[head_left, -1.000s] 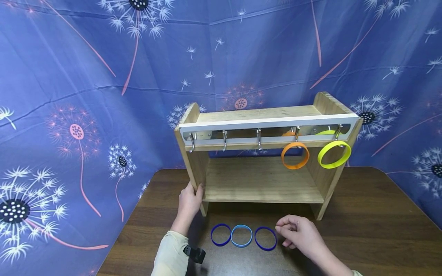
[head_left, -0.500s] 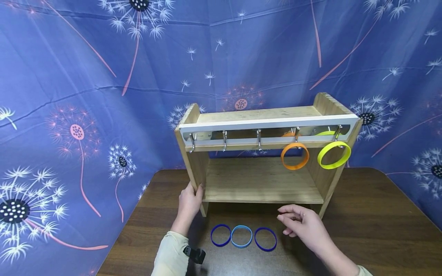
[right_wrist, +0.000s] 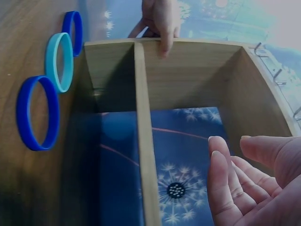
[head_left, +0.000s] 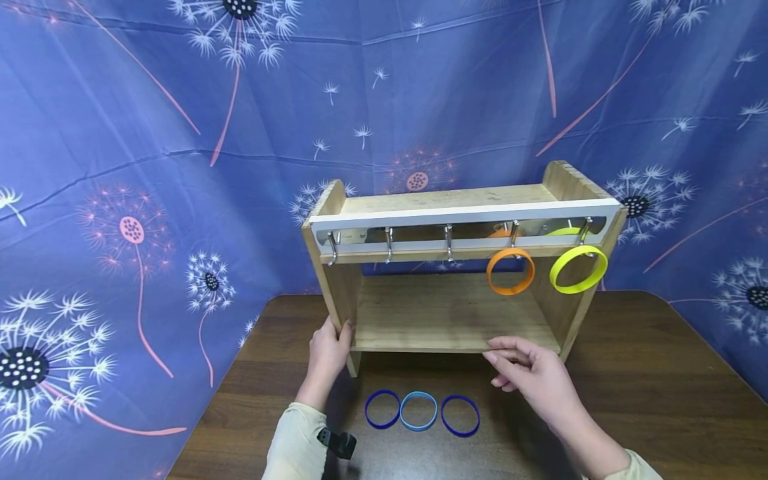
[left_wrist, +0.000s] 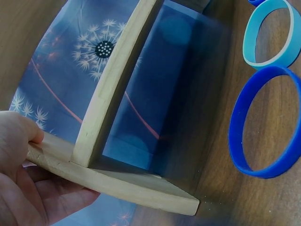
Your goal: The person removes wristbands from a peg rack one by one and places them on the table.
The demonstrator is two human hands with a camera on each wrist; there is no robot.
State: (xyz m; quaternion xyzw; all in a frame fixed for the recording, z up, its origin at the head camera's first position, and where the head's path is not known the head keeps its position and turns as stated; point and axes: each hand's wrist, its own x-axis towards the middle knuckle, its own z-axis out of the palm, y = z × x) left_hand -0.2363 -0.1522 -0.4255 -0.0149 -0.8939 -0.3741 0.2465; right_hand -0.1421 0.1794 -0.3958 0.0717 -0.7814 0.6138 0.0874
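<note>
My left hand (head_left: 329, 350) grips the lower left side panel of a small wooden shelf (head_left: 456, 313). In the left wrist view, its thumb lies on one face of the board and its fingers on the other. My right hand (head_left: 535, 377) hovers before the lower board's front edge, fingers loosely bent and holding nothing. In the right wrist view, a gap shows between thumb and fingertips. An orange silicone wristband (head_left: 510, 291) and a yellow wristband (head_left: 573, 289) hang from the two rightmost hooks. On the table lie a dark blue wristband (head_left: 382, 427), a light blue wristband (head_left: 419, 429) and another dark blue wristband (head_left: 461, 435).
A metal hook rail (head_left: 420, 217) runs along the shelf's top front, with three bare hooks, such as the middle hook (head_left: 449, 243). The brown wooden table (head_left: 654, 373) carries the shelf. A blue dandelion-print cloth (head_left: 252, 120) hangs close behind.
My right hand has risen and moved forward, away from the right dark blue wristband toward the shelf's lower board. The left hand keeps its grip, and the wristbands stay put.
</note>
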